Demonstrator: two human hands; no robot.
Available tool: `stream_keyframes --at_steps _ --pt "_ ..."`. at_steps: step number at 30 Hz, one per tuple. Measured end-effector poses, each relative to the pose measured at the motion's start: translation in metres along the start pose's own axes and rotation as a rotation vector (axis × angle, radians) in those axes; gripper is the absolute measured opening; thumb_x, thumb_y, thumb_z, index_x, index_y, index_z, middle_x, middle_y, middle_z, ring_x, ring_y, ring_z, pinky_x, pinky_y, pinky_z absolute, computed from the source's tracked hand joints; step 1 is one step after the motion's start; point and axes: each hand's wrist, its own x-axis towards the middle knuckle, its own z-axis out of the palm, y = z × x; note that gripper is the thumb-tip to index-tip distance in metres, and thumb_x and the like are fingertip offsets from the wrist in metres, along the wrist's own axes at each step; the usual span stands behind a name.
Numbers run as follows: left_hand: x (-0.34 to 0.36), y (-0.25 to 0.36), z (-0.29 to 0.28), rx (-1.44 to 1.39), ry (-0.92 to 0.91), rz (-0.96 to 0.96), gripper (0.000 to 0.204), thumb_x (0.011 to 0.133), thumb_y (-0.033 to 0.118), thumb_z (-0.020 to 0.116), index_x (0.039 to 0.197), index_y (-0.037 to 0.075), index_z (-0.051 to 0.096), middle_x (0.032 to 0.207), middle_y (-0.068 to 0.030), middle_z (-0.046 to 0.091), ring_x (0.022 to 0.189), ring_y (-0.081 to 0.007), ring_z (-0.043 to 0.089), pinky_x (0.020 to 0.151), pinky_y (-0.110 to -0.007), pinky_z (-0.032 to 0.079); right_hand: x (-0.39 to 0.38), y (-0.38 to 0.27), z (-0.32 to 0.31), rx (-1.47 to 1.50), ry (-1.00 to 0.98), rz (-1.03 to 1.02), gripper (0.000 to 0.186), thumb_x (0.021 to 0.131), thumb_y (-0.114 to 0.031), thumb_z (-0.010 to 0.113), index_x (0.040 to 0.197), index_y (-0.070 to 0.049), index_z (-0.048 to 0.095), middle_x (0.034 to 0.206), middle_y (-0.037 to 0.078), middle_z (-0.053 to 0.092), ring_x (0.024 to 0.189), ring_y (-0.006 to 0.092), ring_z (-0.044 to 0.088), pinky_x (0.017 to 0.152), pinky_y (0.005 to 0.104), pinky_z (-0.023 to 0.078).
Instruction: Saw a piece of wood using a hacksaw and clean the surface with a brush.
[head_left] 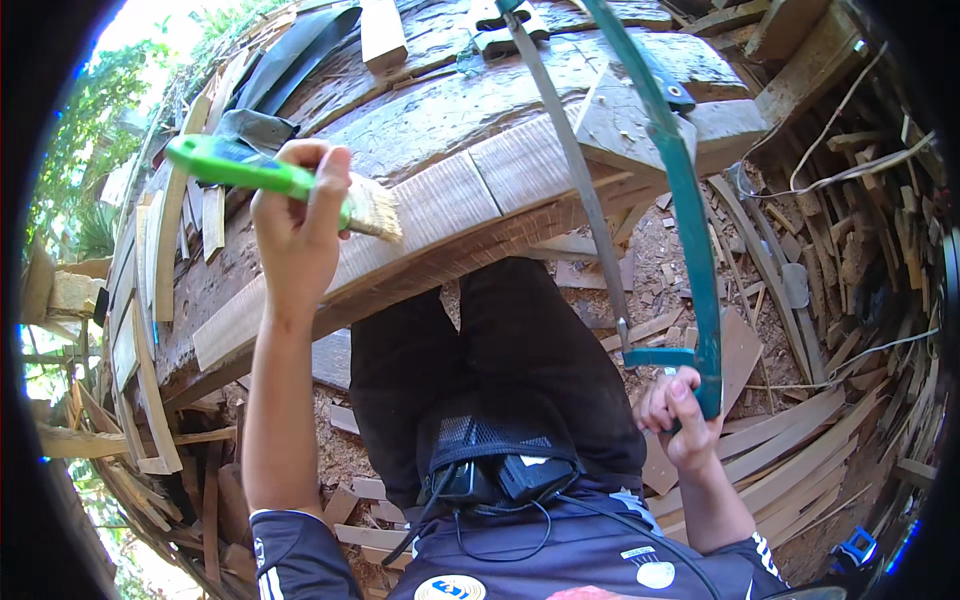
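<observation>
My left hand [303,215] is closed round the handle of a paintbrush [235,170], green with pale bristles. The bristles touch or hover just over a long wooden beam [440,205], left of a dark straight line across its top face. On the right, my right hand [685,415] grips the handle end of a teal bow saw [683,230]. Its frame and blade reach up and away past the beam's right part. A flat angular wood piece [625,115] lies on the beam behind the saw; whether the blade touches the beam I cannot tell.
Behind the beam is a rough, weathered log bench [420,125] bearing a wood block [382,35] and a dark sheet [300,55]. Wood strips [780,440] and offcuts litter the sawdust-covered ground. Stacked scraps [870,230] line the right, with a loose pale cord [860,180].
</observation>
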Motion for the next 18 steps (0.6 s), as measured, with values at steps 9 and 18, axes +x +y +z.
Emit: stream_keyframes --at_steps 9,18 --pt "0.002 -0.026 -0.005 -0.256 0.052 -0.038 0.026 0.105 0.024 0.050 0.092 0.003 0.057 0.092 -0.0087 0.060 0.092 -0.0163 0.054 0.088 -0.032 0.044 -0.001 0.045 -0.037 -0.365 -0.051 -0.066 0.034 0.101 -0.021 0.062 0.075 -0.001 0.055 0.063 0.006 0.054 0.055 0.0152 0.053 0.054 0.0307 0.043" --pt "0.001 -0.028 -0.007 -0.299 0.060 -0.032 0.026 0.104 0.022 0.050 0.091 0.001 0.058 0.091 -0.0099 0.060 0.091 -0.0178 0.057 0.089 -0.033 0.045 0.016 0.077 -0.008 -0.241 -0.203 -0.065 0.033 0.108 -0.031 0.050 0.081 -0.012 0.049 0.072 0.003 0.046 0.068 0.0193 0.049 0.074 0.0400 0.047"
